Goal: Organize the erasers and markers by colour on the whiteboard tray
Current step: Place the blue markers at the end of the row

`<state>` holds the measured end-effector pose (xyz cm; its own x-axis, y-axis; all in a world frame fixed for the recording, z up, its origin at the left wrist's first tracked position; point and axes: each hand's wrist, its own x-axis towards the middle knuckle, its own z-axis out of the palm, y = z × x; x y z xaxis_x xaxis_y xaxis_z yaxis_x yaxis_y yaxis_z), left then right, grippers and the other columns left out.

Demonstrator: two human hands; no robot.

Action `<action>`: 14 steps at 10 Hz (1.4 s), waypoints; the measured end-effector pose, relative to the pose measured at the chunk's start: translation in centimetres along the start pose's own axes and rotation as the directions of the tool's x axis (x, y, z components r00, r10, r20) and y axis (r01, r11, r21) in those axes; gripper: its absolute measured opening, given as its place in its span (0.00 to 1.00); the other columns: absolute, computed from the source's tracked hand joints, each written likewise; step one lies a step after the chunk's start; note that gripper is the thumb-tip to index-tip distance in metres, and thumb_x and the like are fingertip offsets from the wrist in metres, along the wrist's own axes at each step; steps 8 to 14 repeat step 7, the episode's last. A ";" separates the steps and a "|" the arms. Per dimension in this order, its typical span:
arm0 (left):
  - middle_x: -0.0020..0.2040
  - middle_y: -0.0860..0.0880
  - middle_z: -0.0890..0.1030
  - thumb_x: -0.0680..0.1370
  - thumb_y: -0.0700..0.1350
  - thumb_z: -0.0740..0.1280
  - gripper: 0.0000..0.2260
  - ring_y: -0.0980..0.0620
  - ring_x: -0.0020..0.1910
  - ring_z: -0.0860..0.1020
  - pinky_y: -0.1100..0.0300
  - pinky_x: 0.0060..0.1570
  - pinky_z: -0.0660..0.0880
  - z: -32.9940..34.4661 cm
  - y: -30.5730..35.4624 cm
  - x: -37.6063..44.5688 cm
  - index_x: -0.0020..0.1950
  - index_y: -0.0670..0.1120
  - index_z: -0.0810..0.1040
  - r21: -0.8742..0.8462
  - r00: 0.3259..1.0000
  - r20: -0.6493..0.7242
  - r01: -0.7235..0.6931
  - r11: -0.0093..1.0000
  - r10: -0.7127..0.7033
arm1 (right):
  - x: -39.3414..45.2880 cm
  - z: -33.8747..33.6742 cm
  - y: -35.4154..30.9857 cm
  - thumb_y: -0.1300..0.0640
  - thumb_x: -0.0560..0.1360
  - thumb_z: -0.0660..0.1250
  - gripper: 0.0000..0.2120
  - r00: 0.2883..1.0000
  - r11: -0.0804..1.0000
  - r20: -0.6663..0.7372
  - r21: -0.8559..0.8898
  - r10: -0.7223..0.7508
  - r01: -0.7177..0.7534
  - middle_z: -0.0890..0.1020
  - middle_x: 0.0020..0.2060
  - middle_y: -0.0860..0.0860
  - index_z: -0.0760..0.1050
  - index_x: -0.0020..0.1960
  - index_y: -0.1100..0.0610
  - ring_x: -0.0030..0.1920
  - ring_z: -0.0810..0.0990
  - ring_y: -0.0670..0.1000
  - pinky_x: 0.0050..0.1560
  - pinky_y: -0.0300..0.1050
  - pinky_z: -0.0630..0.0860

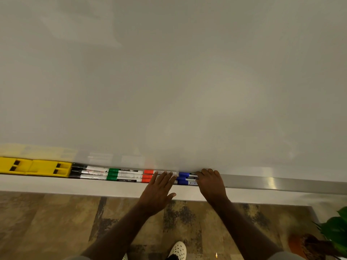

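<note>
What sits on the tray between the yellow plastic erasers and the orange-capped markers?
Head view: black-capped markers next to the yellow plastic erasers, then green-capped markers, running up to the orange-capped markers.

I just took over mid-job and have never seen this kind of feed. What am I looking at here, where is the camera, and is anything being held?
The single view comes from a camera on a person's head, looking down a whiteboard at its tray. No machine: just two bare hands. In the tray, left to right, lie two yellow erasers, then black markers, green markers, red markers and blue markers, three of each. The left hand lies flat and open over the red group's right ends. The right hand rests curled on the right end of the blue group; a grip cannot be confirmed.
</note>
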<state>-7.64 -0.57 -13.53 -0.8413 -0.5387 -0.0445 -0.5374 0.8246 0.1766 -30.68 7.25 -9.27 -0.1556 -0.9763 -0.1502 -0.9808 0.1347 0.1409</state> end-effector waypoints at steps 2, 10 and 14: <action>0.68 0.46 0.77 0.79 0.60 0.61 0.28 0.46 0.68 0.75 0.42 0.69 0.67 -0.8 -0.7 -0.1 0.74 0.47 0.66 0.000 0.998 -0.040 -0.038 0.999 0.038 | -0.3 -0.5 -1.2 0.53 0.74 0.70 0.16 1.000 0.999 -0.021 0.040 0.001 0.000 0.84 0.52 0.54 0.79 0.60 0.56 0.51 0.81 0.55 0.52 0.50 0.77; 0.82 0.43 0.50 0.81 0.65 0.52 0.35 0.42 0.80 0.48 0.39 0.75 0.50 -4.1 -4.4 -2.9 0.80 0.44 0.52 0.009 0.988 -0.138 -0.065 0.998 0.066 | -1.2 -3.0 -7.3 0.43 0.80 0.60 0.27 0.968 0.946 -0.215 0.319 0.132 -0.058 0.72 0.71 0.52 0.64 0.75 0.53 0.72 0.69 0.54 0.72 0.48 0.63; 0.82 0.43 0.50 0.81 0.65 0.52 0.35 0.42 0.80 0.48 0.39 0.75 0.50 -4.1 -4.4 -2.9 0.80 0.44 0.52 0.009 0.988 -0.138 -0.065 0.998 0.066 | -1.2 -3.0 -7.3 0.43 0.80 0.60 0.27 0.968 0.946 -0.215 0.319 0.132 -0.058 0.72 0.71 0.52 0.64 0.75 0.53 0.72 0.69 0.54 0.72 0.48 0.63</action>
